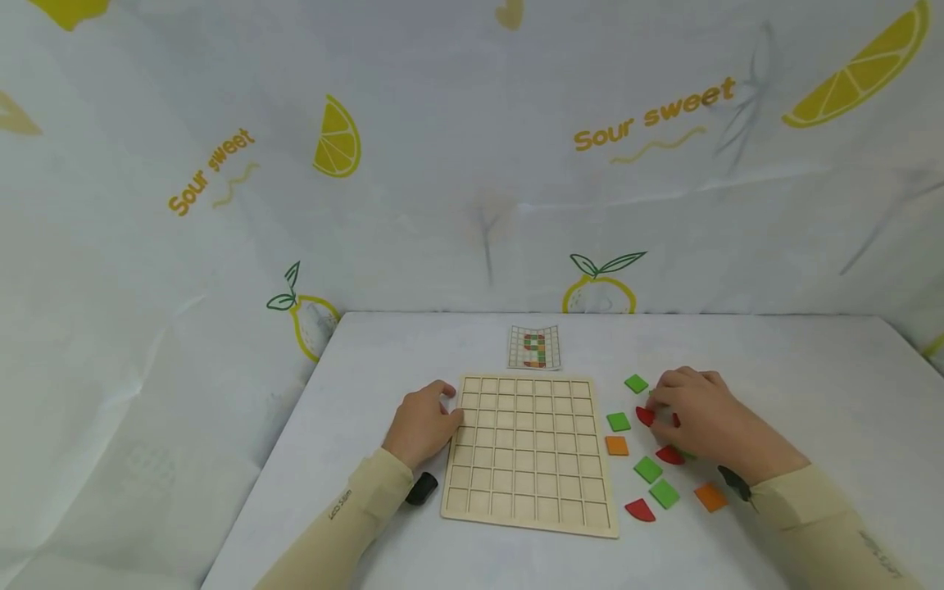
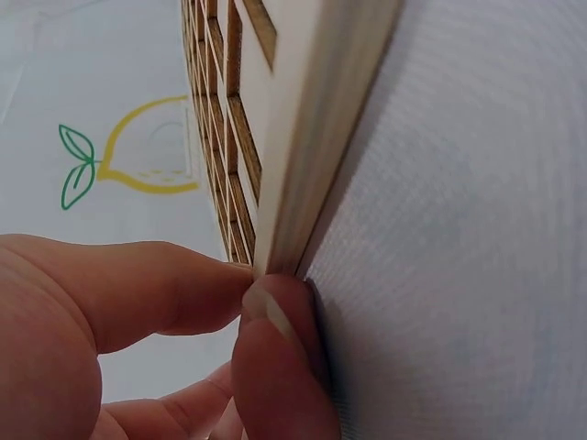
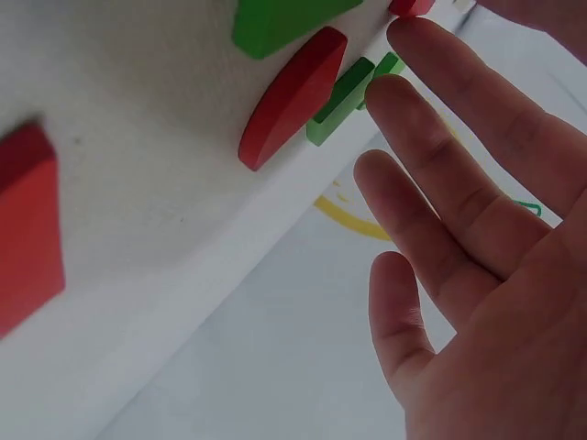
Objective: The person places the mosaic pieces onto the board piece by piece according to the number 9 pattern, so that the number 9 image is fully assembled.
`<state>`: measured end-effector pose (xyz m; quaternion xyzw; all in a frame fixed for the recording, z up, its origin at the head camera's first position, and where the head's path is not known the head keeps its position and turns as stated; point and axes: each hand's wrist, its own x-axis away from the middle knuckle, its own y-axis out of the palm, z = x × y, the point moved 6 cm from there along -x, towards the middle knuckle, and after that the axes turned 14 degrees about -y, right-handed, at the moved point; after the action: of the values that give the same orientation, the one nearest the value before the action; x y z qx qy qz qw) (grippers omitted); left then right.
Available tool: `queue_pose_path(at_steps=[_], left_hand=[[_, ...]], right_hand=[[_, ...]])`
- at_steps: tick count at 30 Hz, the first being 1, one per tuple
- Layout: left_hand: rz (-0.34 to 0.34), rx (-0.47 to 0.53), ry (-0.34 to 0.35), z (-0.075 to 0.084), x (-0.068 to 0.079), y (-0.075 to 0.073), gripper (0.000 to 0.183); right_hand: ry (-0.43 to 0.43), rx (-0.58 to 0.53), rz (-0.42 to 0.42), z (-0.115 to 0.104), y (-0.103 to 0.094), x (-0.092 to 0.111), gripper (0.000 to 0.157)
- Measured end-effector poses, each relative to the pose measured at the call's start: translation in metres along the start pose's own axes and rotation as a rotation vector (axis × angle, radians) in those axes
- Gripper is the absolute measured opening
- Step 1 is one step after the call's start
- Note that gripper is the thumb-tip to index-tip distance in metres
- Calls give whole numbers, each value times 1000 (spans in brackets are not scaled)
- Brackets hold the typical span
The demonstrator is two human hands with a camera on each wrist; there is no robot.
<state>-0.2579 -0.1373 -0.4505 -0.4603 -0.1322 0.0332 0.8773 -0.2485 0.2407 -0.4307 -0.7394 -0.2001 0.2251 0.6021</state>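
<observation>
Board [image 1: 527, 442] pinched at edge by left hand [image 1: 422, 423]; right hand [image 1: 699, 416] at red tile [image 1: 644, 415], pinch unclear; careless sweep could nudge green tile [image 1: 637, 383] just past grip.

The board [image 1: 527, 442] is made of pale, matt wood, with darker brown wood exposed in the walls of its squares. The tiles [image 1: 648, 469] are finished smooth and evenly coloured. The card [image 1: 534, 348] seems to be printed on thin paper. The backdrop [image 1: 442, 205] is formed of creased, printed cloth. Both sleeves [image 1: 369, 483] are cut from matt cloth.
</observation>
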Motion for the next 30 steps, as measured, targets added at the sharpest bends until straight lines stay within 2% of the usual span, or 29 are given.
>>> queue_pose_path(at_steps=[8, 17, 22, 30], left_hand=[[0, -4, -11, -1, -2, -3, 37], [-47, -12, 9, -1, 2, 0, 41], [-48, -9, 17, -3, 2, -1, 42], [-54, 13, 52, 3, 2, -1, 45]], right_hand=[[-9, 2, 3, -6, -1, -9, 24], [-35, -23, -38, -11, 4, -12, 30], [-59, 0, -56, -14, 4, -17, 25], [-86, 8, -80, -5, 4, -20, 18]])
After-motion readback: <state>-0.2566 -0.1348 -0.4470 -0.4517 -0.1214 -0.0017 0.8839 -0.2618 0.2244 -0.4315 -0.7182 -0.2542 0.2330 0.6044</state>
